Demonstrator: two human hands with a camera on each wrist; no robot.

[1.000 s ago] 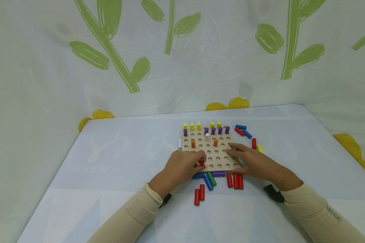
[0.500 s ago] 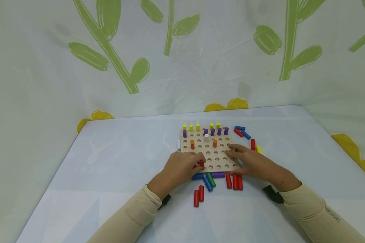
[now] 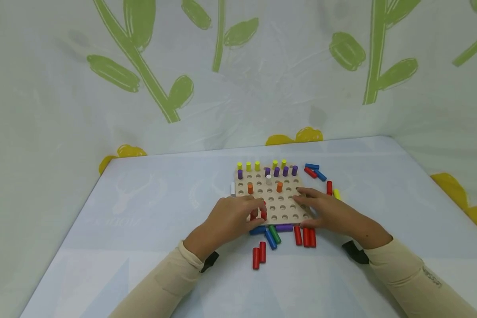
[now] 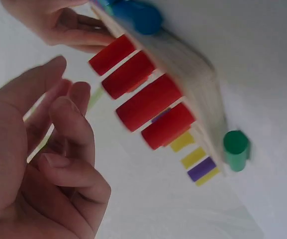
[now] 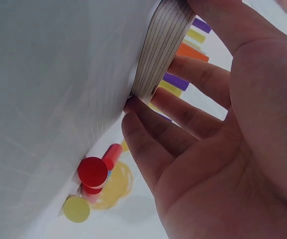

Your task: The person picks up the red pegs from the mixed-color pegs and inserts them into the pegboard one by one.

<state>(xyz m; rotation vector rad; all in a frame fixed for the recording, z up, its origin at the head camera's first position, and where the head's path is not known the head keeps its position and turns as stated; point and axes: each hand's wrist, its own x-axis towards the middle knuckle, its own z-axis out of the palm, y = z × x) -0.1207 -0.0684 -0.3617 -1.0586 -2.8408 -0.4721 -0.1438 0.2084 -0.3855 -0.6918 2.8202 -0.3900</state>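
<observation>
At the board's near-left corner, your left hand (image 3: 232, 216) sits with a released grip just beside upright red pegs (image 3: 263, 211), while your right hand (image 3: 326, 212) lies flat, steadying the pegboard (image 3: 287, 207).

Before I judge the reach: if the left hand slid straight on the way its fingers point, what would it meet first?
Probably the red pegs standing in the pegboard, just beyond the left hand.

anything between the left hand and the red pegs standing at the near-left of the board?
Nothing visible. The left hand sits just beside the red pegs standing in the wooden pegboard, fingers loosely curled with an open gap to them. The right hand rests on the board's far-right edge, away from that gap.
</observation>
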